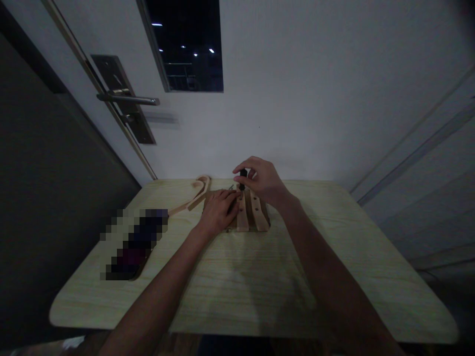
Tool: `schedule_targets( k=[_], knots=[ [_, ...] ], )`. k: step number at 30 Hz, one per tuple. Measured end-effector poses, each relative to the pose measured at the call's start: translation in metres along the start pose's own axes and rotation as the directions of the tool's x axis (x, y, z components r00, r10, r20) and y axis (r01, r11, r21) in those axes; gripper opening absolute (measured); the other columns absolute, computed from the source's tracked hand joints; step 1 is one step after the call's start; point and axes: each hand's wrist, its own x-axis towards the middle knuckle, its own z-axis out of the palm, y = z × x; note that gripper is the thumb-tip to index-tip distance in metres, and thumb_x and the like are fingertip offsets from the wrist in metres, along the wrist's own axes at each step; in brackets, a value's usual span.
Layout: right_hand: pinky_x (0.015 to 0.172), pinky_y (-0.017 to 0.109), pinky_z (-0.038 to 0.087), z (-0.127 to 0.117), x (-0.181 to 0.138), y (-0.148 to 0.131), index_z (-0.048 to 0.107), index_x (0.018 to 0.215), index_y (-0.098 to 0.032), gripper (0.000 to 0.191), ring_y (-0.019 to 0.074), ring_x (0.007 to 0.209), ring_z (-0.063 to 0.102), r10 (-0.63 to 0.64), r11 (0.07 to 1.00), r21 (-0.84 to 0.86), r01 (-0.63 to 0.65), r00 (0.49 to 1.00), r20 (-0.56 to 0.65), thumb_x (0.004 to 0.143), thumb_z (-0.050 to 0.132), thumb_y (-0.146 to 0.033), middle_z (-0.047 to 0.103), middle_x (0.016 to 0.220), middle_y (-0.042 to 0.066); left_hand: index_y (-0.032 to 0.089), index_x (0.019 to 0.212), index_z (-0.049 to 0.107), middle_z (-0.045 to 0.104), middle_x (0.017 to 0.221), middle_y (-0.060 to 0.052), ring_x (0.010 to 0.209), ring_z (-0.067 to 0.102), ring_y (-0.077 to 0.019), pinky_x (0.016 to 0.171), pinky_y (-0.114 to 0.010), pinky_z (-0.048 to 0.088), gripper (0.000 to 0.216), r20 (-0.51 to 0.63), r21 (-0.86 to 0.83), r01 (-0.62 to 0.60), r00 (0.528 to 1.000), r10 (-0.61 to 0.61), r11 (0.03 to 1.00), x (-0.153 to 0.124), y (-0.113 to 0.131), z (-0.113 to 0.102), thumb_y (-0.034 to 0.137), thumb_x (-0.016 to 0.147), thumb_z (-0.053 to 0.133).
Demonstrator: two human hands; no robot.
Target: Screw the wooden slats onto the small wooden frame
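Observation:
Near the far middle of a light wooden table [260, 277] lies a small assembly of wooden slats [251, 213]. My left hand [218, 210] rests flat on its left side, fingers pressed down on the wood. My right hand [260, 182] hovers above the slats, its fingers pinched round the black handle of a small tool [243, 179] that stands upright with its tip on a slat.
A curved wooden piece [196, 194] lies left of the slats. A blurred-out dark object [135, 242] sits at the table's left. A white wall rises behind the table. A door with a metal lever handle [128, 100] stands at the left.

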Motion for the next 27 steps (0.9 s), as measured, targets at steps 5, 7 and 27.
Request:
schedule_targets(
  k=[5,7,27],
  knots=[
    [0.066,0.026,0.051,-0.003,0.0,-0.007,0.073,0.093,-0.018,0.014,0.0119,0.07,0.06,0.047,0.995,0.083,-0.051,0.998,0.044,0.082,0.067,-0.024,0.071,0.094,0.006,0.016,0.124,0.062,0.067,0.124,-0.013,0.115,0.059,-0.0292,0.1,-0.05,0.048,0.034,-0.022,0.01,0.0,1.0,0.0,1.0,-0.001,-0.002,0.002,0.03,0.097,0.047],
    [0.067,0.026,0.052,-0.005,-0.001,-0.01,0.074,0.095,-0.017,0.016,0.0117,0.07,0.061,0.066,0.994,0.078,-0.072,0.995,0.07,0.082,0.065,-0.021,0.072,0.097,0.006,0.015,0.124,0.063,0.067,0.123,-0.014,0.115,0.059,-0.0297,0.1,-0.05,0.048,0.035,-0.031,0.014,-0.006,1.0,0.006,1.0,-0.001,-0.002,0.002,0.03,0.097,0.047],
    [0.064,0.027,0.039,-0.005,0.001,-0.01,0.063,0.073,-0.019,0.023,0.0114,0.06,0.048,0.083,0.996,-0.029,-0.083,0.997,-0.004,0.076,0.075,-0.038,0.054,0.064,-0.003,0.016,0.124,0.063,0.066,0.125,-0.013,0.117,0.058,-0.0292,0.102,-0.05,0.046,0.035,-0.005,-0.001,0.014,1.0,-0.014,1.0,0.0,0.001,-0.001,0.03,0.097,0.046]
  ],
)
